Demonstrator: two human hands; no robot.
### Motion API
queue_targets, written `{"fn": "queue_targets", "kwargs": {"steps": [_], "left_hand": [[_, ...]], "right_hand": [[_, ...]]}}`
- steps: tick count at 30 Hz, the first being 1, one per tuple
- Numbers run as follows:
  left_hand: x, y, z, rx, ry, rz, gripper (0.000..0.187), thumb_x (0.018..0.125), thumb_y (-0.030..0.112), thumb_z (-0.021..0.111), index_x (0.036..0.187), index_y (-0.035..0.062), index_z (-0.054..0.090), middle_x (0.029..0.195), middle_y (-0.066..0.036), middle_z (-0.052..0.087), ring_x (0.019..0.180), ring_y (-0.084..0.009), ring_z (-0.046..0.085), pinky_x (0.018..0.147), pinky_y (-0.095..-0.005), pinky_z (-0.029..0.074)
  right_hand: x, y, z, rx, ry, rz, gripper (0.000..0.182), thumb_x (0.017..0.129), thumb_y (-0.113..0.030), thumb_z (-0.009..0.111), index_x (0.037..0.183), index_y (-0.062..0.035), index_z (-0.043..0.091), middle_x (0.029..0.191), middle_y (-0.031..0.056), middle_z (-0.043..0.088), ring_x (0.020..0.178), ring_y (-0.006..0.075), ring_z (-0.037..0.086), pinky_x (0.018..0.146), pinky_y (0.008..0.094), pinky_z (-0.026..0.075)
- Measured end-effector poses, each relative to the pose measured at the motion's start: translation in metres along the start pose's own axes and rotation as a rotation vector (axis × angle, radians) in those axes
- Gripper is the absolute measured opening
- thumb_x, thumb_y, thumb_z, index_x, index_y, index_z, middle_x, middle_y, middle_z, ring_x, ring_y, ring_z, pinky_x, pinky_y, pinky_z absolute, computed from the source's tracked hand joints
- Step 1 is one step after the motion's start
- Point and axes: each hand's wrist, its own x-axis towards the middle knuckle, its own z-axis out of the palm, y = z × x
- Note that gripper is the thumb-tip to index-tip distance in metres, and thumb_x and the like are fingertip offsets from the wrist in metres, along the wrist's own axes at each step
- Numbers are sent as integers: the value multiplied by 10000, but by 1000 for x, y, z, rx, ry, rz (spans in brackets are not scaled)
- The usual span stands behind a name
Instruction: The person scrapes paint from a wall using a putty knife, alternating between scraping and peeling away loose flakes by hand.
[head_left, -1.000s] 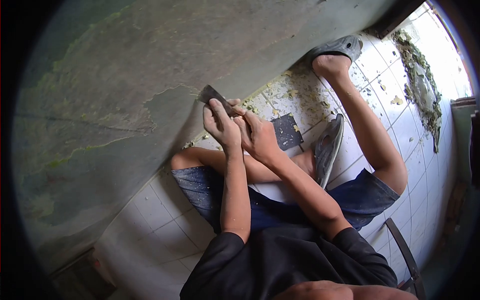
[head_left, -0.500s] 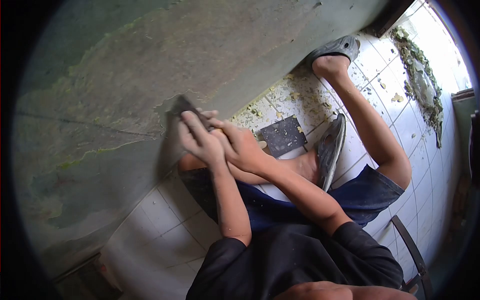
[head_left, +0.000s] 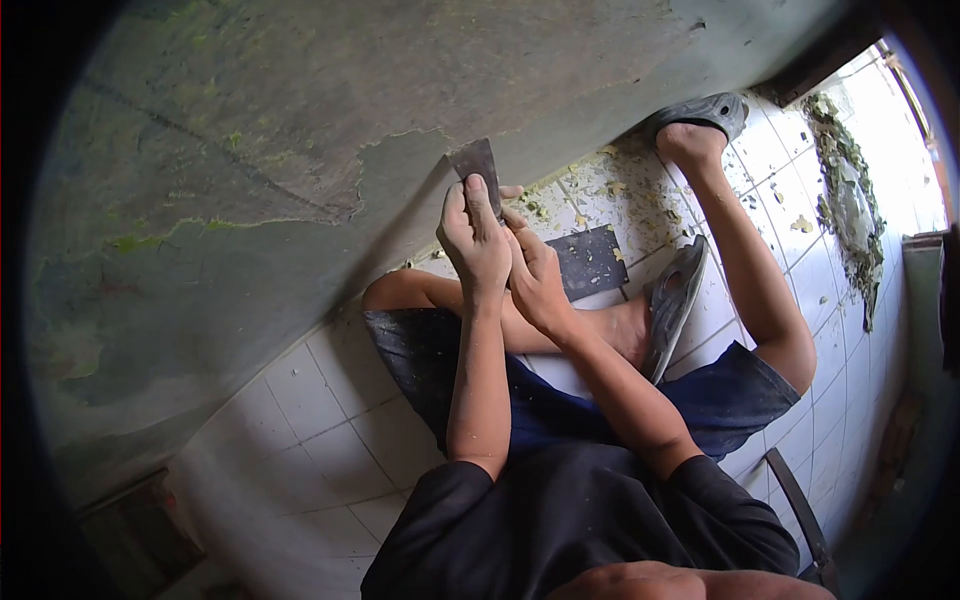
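A flat dark scraper blade (head_left: 475,163) points up and left, its edge at the wall (head_left: 250,260) near the border of a peeled patch. My left hand (head_left: 474,232) is closed on the scraper, its thumb lying on the blade. Just right of it, my right hand (head_left: 537,275) is wrapped round the lower end of the same scraper, where the handle is mostly hidden by fingers. Both hands touch each other. Below and to the right, a dark square plate (head_left: 592,263) with pale flakes on it lies on the floor.
White floor tiles (head_left: 330,385) carry scattered paint chips (head_left: 640,190) along the wall's foot. A long heap of scrapings (head_left: 852,205) lies at the right. My crossed legs, in grey clogs (head_left: 676,305), take up the middle. A dark chair-like bar (head_left: 797,505) stands at lower right.
The scraper and both hands have moved right and slightly up relative to the wall patch, and the blade now stands more upright. The view has shifted a little.
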Motion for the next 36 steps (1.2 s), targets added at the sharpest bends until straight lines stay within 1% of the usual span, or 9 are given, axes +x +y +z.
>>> {"fn": "queue_targets", "kwargs": {"steps": [3,5,10,17,21,23,25,29,36], "left_hand": [[3,5,-1,13,-5,14,362,1141,270,457,908,10,548,838,-159,762,539,-129,645,507,-258,479],[13,0,-1,91,11,150,372,1136,261,473,874,8,552,799,-151,757,514,-117,622,487,-262,470],[28,75,16,-23,37,200,355,1141,279,461,956,-3,573,841,-132,756,571,-84,597,540,-243,466],[6,15,14,-21,-4,80,357,1141,289,453,969,6,586,824,-137,754,555,-111,623,540,-259,475],[-4,0,9,-46,25,-22,361,1142,270,452,920,7,559,811,-145,752,548,-125,636,524,-261,478],[3,9,7,-39,14,-32,356,1144,271,444,943,8,575,836,-148,755,570,-111,625,553,-254,476],[12,31,12,26,26,146,361,1144,265,444,925,7,568,837,-144,756,599,-98,618,567,-254,471],[19,65,21,-33,40,201,366,1144,272,449,917,10,568,818,-124,756,609,-86,607,571,-258,461],[-3,-23,5,-33,57,43,378,1143,296,452,901,27,563,808,-138,750,567,-112,620,550,-249,466]], "right_hand": [[2,-9,3,-21,-22,89,352,1087,-169,527,1301,92,624,949,280,719,865,142,654,767,356,538],[10,-22,11,21,91,-156,373,1084,-152,521,1363,85,594,992,278,725,916,156,685,800,350,545],[34,-74,9,27,19,-151,383,1065,-121,520,1410,28,591,1085,273,740,1006,242,744,865,362,551],[8,-27,-5,-54,55,-4,384,1078,-158,516,1412,8,608,1096,249,759,1051,210,733,876,354,554],[1,-18,-12,-147,-54,196,387,1082,-162,516,1411,23,602,1082,243,761,1009,173,715,857,347,553],[7,-13,-2,-85,56,-84,390,1082,-158,517,1406,46,594,998,218,763,887,134,667,796,331,544],[22,-38,-2,-76,38,-104,390,1080,-156,518,1404,47,593,977,222,755,858,133,651,779,331,540],[27,-62,0,6,46,-116,389,1068,-158,531,1405,22,604,950,260,733,842,140,662,771,337,541],[0,-3,-8,-150,53,-13,383,1059,-154,556,1390,27,616,960,281,743,871,205,746,780,358,559]]}}
